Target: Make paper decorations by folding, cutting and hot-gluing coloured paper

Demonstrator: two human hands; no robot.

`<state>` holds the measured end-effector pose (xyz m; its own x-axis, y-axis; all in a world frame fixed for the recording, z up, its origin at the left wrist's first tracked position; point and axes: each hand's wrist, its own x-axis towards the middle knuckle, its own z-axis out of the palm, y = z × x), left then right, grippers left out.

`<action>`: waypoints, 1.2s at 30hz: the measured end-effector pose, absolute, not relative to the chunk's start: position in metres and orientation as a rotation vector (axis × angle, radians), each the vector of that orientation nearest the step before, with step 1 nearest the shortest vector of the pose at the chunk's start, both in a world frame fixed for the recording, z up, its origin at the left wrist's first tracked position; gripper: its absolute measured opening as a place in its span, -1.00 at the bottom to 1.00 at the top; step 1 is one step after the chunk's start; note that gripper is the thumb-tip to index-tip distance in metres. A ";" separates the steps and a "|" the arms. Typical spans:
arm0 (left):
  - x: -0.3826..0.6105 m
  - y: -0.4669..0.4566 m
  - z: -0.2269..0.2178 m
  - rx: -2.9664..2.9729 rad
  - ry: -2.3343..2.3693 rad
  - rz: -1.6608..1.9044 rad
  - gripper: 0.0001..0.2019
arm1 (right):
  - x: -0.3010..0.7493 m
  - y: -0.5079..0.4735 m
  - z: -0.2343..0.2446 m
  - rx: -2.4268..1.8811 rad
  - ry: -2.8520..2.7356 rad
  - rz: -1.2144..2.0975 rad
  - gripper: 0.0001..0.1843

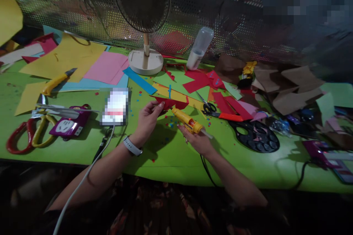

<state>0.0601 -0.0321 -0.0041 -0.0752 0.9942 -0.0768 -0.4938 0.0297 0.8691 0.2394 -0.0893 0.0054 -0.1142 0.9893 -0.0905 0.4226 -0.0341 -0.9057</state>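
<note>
My left hand (149,119) pinches the left end of a folded piece of red paper (176,103), held a little above the green table (165,167). In my right hand (198,141) is a yellow hot glue gun (189,120), a pale glue stick jutting from its rear. Its nozzle points up and left, close to the lower edge of the red paper; whether they touch I cannot tell. A black cord hangs below my right hand. Beneath both hands lie small red and blue paper bits.
Small scissors (209,108) and a black palette-shaped tray (257,137) lie to the right. A phone (115,106) with a white cable, large red-and-yellow-handled scissors (20,136) and a yellow-handled cutter (56,82) are left. Behind stand a fan (146,62) and a bottle (200,49).
</note>
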 end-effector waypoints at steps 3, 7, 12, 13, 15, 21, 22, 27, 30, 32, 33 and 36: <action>0.057 -0.028 -0.002 0.726 0.918 1.504 -0.73 | 0.245 -0.091 0.011 -1.491 -1.627 1.028 -0.73; 0.049 -0.022 0.006 0.594 0.905 1.573 -0.73 | 0.272 -0.097 0.013 -1.539 -2.016 0.634 -0.74; 0.043 -0.019 0.011 0.525 0.872 1.568 -0.76 | 0.314 -0.111 -0.001 -1.736 -2.247 0.377 -0.70; 0.043 -0.019 0.012 0.524 0.870 1.567 -0.77 | 0.320 -0.114 -0.003 -1.763 -2.261 0.369 -0.67; 0.042 -0.018 0.012 0.516 0.872 1.563 -0.78 | 0.330 -0.119 -0.005 -1.780 -2.280 0.378 -0.61; 0.040 -0.015 0.012 0.434 0.847 1.583 -0.85 | 0.354 -0.119 0.025 -1.606 -2.423 0.552 -0.51; 0.040 -0.015 0.012 0.421 0.839 1.580 -0.85 | 0.352 -0.117 0.031 -1.588 -2.425 0.524 -0.50; 0.039 -0.014 0.010 0.409 0.855 1.574 -0.87 | 0.299 -0.103 0.036 -1.618 -2.427 0.231 -0.27; 0.039 -0.014 0.009 0.404 0.857 1.566 -0.87 | 0.260 -0.090 0.024 -1.586 -2.590 0.246 -0.14; 0.039 -0.014 0.008 0.400 0.849 1.558 -0.86 | 0.244 -0.080 0.019 -1.588 -2.648 0.289 -0.11; 0.039 -0.014 0.009 0.401 0.848 1.552 -0.85 | 0.240 -0.076 0.017 -1.598 -2.661 0.307 -0.09; 0.039 -0.015 0.009 0.412 0.855 1.528 -0.82 | 0.235 -0.065 0.013 -1.628 -2.662 0.314 -0.07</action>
<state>0.0392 -0.0151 0.0094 -0.1612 0.9611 -0.2243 -0.6938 0.0513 0.7183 0.2348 -0.0648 0.0129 -0.4612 0.8818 -0.0989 0.8806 0.4412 -0.1730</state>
